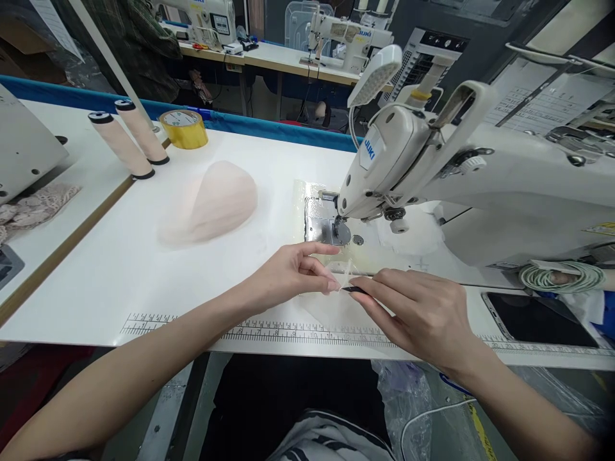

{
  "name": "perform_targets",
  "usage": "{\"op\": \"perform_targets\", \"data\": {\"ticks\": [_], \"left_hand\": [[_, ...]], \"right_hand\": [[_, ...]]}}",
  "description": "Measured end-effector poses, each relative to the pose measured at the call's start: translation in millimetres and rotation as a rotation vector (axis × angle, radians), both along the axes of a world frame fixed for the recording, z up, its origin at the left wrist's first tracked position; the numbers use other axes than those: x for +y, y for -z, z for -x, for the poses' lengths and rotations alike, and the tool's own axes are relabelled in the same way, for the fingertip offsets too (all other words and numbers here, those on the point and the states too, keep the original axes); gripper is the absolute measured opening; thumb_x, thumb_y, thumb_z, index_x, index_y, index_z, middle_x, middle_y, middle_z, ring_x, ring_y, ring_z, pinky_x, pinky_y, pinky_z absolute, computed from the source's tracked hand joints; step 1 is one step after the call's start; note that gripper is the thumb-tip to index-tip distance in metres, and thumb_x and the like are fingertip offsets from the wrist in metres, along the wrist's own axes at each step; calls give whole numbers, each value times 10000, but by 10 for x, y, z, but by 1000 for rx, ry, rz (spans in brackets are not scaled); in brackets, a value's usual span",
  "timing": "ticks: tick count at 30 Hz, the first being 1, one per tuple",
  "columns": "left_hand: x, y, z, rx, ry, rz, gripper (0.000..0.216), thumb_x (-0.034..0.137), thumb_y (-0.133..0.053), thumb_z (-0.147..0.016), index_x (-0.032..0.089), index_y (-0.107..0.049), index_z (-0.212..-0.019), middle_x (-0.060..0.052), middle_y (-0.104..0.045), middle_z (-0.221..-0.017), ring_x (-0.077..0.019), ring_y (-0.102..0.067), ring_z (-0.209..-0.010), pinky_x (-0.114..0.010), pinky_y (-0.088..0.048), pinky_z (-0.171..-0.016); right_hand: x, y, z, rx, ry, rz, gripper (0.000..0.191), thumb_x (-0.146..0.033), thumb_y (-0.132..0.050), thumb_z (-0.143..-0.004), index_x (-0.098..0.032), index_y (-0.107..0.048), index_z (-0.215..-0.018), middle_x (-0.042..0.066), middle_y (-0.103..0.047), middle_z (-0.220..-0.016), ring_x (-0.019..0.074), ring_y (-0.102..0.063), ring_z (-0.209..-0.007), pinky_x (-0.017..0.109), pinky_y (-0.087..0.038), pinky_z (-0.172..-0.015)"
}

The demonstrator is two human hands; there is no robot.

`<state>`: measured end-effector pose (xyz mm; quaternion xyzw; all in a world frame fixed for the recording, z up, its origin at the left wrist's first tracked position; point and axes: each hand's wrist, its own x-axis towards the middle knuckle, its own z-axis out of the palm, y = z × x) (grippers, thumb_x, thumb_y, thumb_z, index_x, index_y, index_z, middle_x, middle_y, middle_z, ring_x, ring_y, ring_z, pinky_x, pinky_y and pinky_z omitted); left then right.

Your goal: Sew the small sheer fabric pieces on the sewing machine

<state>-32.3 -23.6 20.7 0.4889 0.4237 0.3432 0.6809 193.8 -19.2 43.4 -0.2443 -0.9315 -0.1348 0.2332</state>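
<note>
In front of the sewing machine's needle plate [317, 224], my left hand [300, 272] pinches the edge of a sheer pale fabric piece [327, 308] between thumb and fingertips, with its index finger stretched out. My right hand [413, 307] is closed on a small black pointed tool [354, 289], perhaps tweezers or snips; most of it is hidden by the fingers. The tool's tip meets the fabric beside my left fingertips. The white sewing machine [398, 147] stands just beyond both hands. Further left on the table lie sheer pale pink fabric pieces [223, 198].
Two thread cones [122, 146] and a roll of yellow tape [183, 128] stand at the back left. A phone [538, 318] and a coil of pale green cord [562, 276] lie at the right. A printed ruler [288, 334] runs along the front edge. A person's sleeve [144, 38] shows behind.
</note>
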Motion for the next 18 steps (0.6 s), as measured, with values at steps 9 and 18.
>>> {"op": "perform_targets", "data": {"ticks": [9, 18], "left_hand": [[-2, -4, 7, -17, 27, -12, 607, 271, -788, -741, 220, -568, -1304, -16, -725, -831, -188, -666, -936, -407, -408, -1017], [8, -20, 18, 28, 20, -14, 589, 269, -782, -749, 218, -563, -1293, -4, -706, -804, -173, -664, -884, -371, -448, -947]], "right_hand": [[39, 104, 26, 105, -39, 76, 203, -158, -603, -873, -184, -649, -1068, -37, -631, -637, 88, -548, -522, 229, -371, -501], [97, 35, -186, 372, 32, 361, 174, -95, -568, -887, -222, -680, -930, 5, -713, -769, 126, -658, -648, 232, -498, -560]]}}
